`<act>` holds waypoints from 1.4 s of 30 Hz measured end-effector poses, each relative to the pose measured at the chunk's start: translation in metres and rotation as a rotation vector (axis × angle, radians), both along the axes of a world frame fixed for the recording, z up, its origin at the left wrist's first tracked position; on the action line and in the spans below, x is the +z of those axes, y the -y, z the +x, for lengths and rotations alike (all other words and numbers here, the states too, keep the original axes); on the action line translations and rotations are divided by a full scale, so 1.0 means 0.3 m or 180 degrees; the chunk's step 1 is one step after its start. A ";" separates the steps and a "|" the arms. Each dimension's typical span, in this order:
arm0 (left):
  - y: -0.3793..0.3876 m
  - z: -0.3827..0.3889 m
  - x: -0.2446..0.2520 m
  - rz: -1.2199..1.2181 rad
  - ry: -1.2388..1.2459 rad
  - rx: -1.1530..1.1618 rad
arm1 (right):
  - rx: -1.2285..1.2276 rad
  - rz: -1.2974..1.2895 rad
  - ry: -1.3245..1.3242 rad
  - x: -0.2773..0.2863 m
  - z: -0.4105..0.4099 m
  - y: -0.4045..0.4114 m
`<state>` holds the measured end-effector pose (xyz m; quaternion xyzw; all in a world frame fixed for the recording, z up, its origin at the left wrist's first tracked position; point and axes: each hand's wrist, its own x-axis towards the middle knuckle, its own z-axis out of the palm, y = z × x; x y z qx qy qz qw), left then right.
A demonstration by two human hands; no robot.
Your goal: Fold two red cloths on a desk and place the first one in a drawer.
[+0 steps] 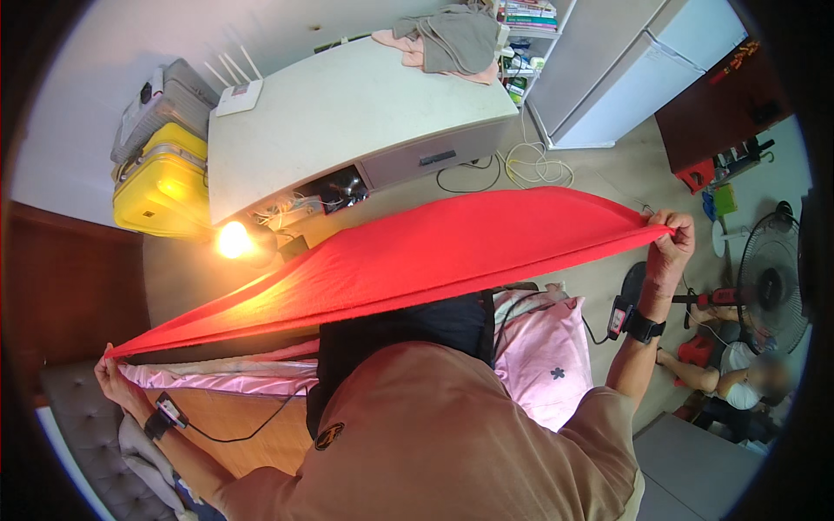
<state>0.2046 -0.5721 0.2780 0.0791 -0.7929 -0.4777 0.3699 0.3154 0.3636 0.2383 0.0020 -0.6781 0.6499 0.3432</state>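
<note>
A red cloth (456,247) is stretched wide in front of my body, with a fold running along its near edge. My left hand (116,378) pinches its left end, low by the bed's headboard. At the other end, my right hand (674,238) grips a corner between thumb and fingers, farther from me and out over the floor. The cloth slopes down toward the left, and its middle hangs in front of my dark trousers (404,332). Each wrist bears a strapped device with a cable. What lies directly behind the cloth is hidden.
A lit lamp (234,241) glows just beyond the cloth's left half. Behind stands a white-topped cabinet (352,111) with a router (240,96) and folded towels (449,39). A pink pillow (544,365) lies at my right. A fan (772,286) and a seated person (736,378) are farther right.
</note>
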 end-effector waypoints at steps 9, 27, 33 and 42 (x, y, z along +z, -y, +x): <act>0.009 0.041 0.022 0.0157 -0.0273 -0.0075 | -0.0496 -0.0268 0.0373 -0.040 0.097 0.042; -0.531 -0.162 0.652 -0.0243 -0.0867 -0.0719 | -0.0597 0.0262 -0.0469 0.287 -0.097 -0.088; -0.917 -0.417 0.577 -0.0055 -0.0673 -0.2113 | 0.0557 0.0108 -0.0857 0.347 -0.465 0.246; -1.663 -0.630 0.098 0.1032 0.0145 -0.4031 | 0.1785 -0.0487 -0.0556 0.124 -0.728 0.814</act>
